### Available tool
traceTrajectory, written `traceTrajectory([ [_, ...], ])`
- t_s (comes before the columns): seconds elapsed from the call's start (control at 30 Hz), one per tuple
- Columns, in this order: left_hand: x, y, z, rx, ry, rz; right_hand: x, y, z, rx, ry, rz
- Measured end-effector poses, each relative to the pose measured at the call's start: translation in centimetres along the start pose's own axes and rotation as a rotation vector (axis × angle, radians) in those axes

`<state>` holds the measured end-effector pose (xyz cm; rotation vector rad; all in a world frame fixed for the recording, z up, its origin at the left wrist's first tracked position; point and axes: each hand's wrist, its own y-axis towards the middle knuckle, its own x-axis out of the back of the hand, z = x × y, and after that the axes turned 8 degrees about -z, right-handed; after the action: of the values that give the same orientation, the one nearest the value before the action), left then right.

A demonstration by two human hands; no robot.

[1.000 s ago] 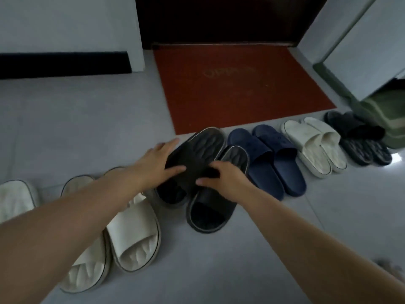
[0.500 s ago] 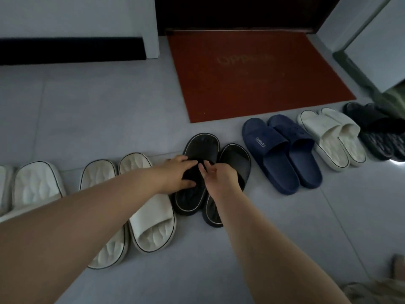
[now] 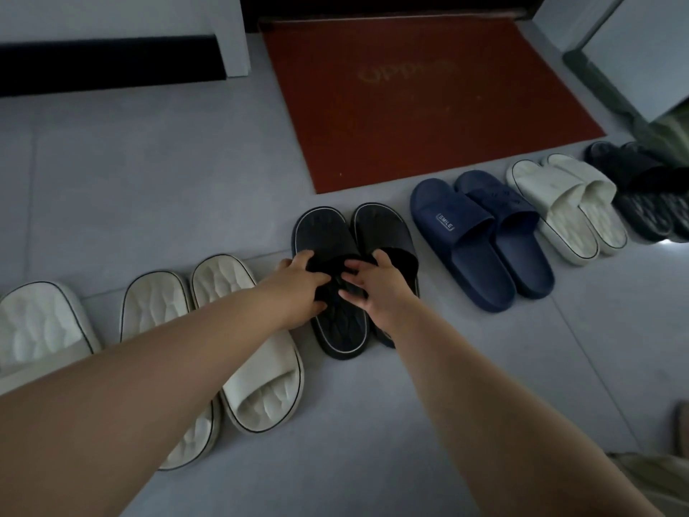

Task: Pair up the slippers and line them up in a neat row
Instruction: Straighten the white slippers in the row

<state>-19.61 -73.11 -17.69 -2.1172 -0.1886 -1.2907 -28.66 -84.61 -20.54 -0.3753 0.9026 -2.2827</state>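
Two black slippers lie side by side on the grey floor, the left black slipper (image 3: 324, 233) and the right black slipper (image 3: 384, 229), toes pointing away from me. My left hand (image 3: 298, 289) grips the strap of the left one. My right hand (image 3: 376, 289) rests on the right one's strap, fingers spread and touching the left slipper's footbed. A cream pair (image 3: 246, 348) lies to the left, partly under my left forearm. To the right sit a navy pair (image 3: 481, 236), a second cream pair (image 3: 563, 207) and a dark pair (image 3: 641, 188).
A single cream slipper (image 3: 37, 326) lies at the far left edge. A red doormat (image 3: 421, 98) lies beyond the row, in front of a dark door. A white wall with a black skirting (image 3: 112, 65) stands at the back left, a cabinet (image 3: 641, 50) at the right.
The black slipper held tilted in the air one second ago now lies flat beside its mate. Both black slippers have been straightened, and the view has shifted left.
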Motion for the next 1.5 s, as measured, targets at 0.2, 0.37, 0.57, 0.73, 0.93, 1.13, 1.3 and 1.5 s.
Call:
traceTrajectory([
  [0.2,1.2,-0.5,2.8,-0.042,-0.075,-0.083,-1.3,-1.0,0.4,0.026,0.136,-0.152],
  [0.37,4.0,-2.6,9.5,0.225,-0.116,-0.152,-5.1,-4.1,-3.3,0.16,-0.091,-0.445],
  [0.57,1.8,-8.4,11.8,0.213,-0.056,0.297,-8.5,-8.3,-8.7,0.147,-0.494,-0.178],
  [0.73,-1.7,-8.8,11.2,0.197,-0.232,0.202,-7.7,-8.1,-7.4,0.182,-0.642,-0.042],
  [0.93,-1.6,-8.9,12.5,0.294,-0.399,0.099,-7.9,-10.0,-3.8,0.187,-0.521,0.115],
  [1.13,1.8,-8.6,12.8,0.61,-0.969,-0.382,-7.0,-11.7,2.9,0.496,-0.132,-0.015],
  [1.3,2.6,-4.0,10.1,0.873,-1.835,-0.674,-6.7,-7.5,4.6,0.285,0.057,-0.153],
  [1.5,-1.7,-2.9,6.2,1.135,-2.125,-0.707,-7.3,-5.4,-0.3,0.135,-0.427,0.074],
])
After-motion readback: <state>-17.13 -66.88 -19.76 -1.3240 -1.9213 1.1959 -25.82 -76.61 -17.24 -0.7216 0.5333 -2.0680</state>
